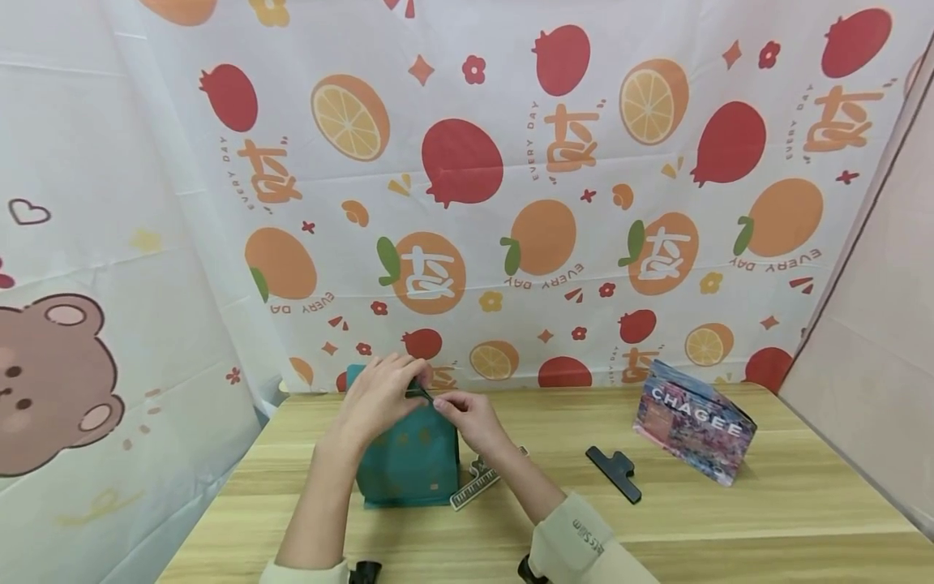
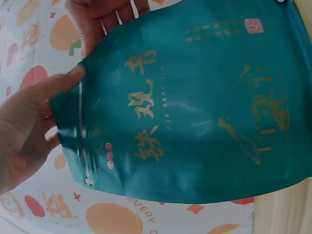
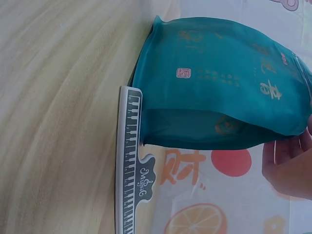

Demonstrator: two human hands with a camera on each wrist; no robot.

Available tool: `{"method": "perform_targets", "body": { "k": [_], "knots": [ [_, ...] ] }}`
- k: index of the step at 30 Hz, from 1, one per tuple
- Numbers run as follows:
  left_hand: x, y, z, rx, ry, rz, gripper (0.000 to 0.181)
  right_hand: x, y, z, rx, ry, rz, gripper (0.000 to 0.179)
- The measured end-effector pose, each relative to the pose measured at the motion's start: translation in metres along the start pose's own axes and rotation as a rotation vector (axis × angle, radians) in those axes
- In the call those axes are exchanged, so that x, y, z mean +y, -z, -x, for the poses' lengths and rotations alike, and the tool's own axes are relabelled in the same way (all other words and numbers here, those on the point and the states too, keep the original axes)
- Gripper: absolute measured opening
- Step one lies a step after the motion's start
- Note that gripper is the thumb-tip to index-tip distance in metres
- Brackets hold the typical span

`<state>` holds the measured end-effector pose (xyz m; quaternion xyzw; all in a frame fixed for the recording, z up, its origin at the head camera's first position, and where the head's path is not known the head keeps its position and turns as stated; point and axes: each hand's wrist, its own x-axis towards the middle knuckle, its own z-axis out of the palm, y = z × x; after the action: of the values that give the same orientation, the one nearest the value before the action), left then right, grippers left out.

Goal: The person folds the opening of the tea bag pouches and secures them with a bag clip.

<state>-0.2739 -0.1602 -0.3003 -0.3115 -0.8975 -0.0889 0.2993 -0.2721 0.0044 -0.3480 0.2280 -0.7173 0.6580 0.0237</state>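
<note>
A teal tea pouch [image 1: 409, 466] with gold characters and a zip strip stands upright on the table. My left hand [image 1: 381, 399] grips its top edge from the left, thumb over the zip strip in the left wrist view, where the pouch front [image 2: 195, 107] fills the middle. At the pouch's upper right corner my right hand [image 1: 473, 418] pinches the edge; the right wrist view shows those fingers [image 3: 285, 158] at the top of the side fold. Close to the pouch's base lies a clip with a piano-key pattern [image 3: 129, 161], marked "Music".
A black clip [image 1: 615, 474] lies on the wooden table [image 1: 554, 519] right of my hands. Farther right stands a colourful CHAGEE package [image 1: 693, 426], tilted. A fruit-print curtain [image 1: 511, 243] hangs behind the table, and another sheet [image 1: 146, 324] hangs at the left.
</note>
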Motion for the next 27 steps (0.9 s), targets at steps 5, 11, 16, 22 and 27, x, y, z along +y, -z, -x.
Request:
{"method": "perform_targets", "body": {
  "k": [5, 11, 16, 22, 27],
  "knots": [
    [0.002, 0.004, 0.001, -0.017, 0.036, -0.019, 0.027, -0.004, -0.003, 0.003, 0.013, 0.051, 0.035, 0.020],
    [0.003, 0.008, 0.000, -0.076, 0.135, -0.033, 0.027, -0.007, -0.006, 0.007, 0.049, 0.062, 0.090, 0.019],
    [0.001, 0.010, 0.001, -0.148, 0.181, -0.047, 0.026, -0.009, -0.007, 0.009, 0.059, 0.068, 0.103, 0.019],
    [0.002, 0.013, 0.001, -0.171, 0.178, -0.046, 0.024, -0.006, -0.008, 0.009, 0.059, 0.078, 0.096, 0.018],
    [0.003, 0.012, 0.002, -0.163, 0.188, -0.033, 0.023, -0.003, -0.009, 0.008, 0.060, 0.082, 0.084, 0.017]
  ]
}}
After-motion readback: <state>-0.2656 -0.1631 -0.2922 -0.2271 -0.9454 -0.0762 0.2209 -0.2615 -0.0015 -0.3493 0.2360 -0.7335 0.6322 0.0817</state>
